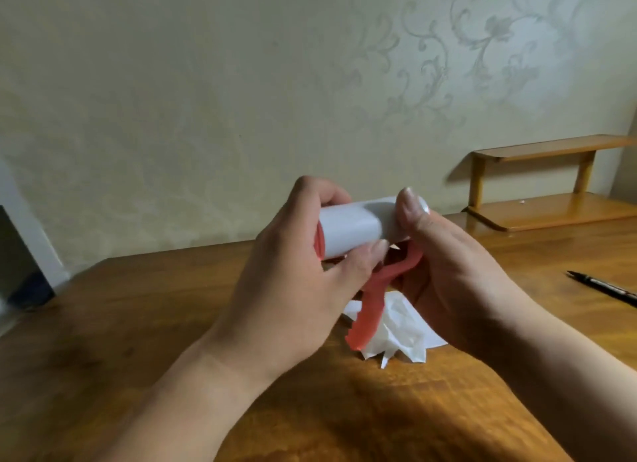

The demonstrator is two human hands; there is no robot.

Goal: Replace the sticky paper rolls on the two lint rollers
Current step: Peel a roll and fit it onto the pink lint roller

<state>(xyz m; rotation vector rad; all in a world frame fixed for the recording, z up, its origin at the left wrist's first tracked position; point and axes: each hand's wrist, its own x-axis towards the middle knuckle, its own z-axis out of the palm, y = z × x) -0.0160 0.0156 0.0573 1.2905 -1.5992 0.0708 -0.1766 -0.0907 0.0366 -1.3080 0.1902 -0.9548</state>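
Note:
I hold a red lint roller [374,299] in the air above the wooden table [138,323]. A white sticky paper roll [348,229] lies sideways on its head. My left hand [300,286] wraps around the left part of the roll, with the red end cap showing at its left end. My right hand [444,272] grips the right end of the roll, thumb on top. The red handle hangs down between my palms. Only one lint roller is in view.
Crumpled white paper sheets [406,327] lie on the table under my hands. A black pen [603,287] rests at the right edge. A small wooden shelf [551,182] stands at the back right against the patterned wall. A dark object [17,261] sits at far left.

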